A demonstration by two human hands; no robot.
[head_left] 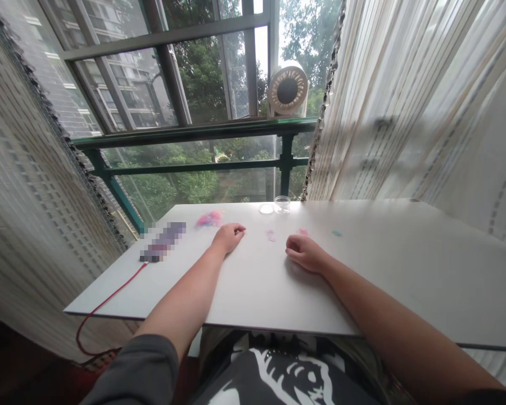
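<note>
My left hand point(230, 237) rests on the white table point(261, 292) with its fingers curled in and thumb close to them. Anything in its grasp is too small to make out. To its left lies a loose pile of small pink, blue and purple pieces point(209, 219). Between the hands is a small pale pink cluster point(270, 235). My right hand point(304, 254) lies on its side, fingers bent round toward the thumb; what they hold, if anything, is hidden. Just behind it sits a pink bit point(303, 231), and farther right a teal bit point(336, 233).
A clear round tub point(282, 204) and a flat clear disc point(266, 208) stand at the table's far edge. On the left, a blurred-out device point(163, 242) has a red cable point(113, 292) hanging over the edge. Behind are a green railing point(194, 134) and a round white fan-like unit point(288, 90).
</note>
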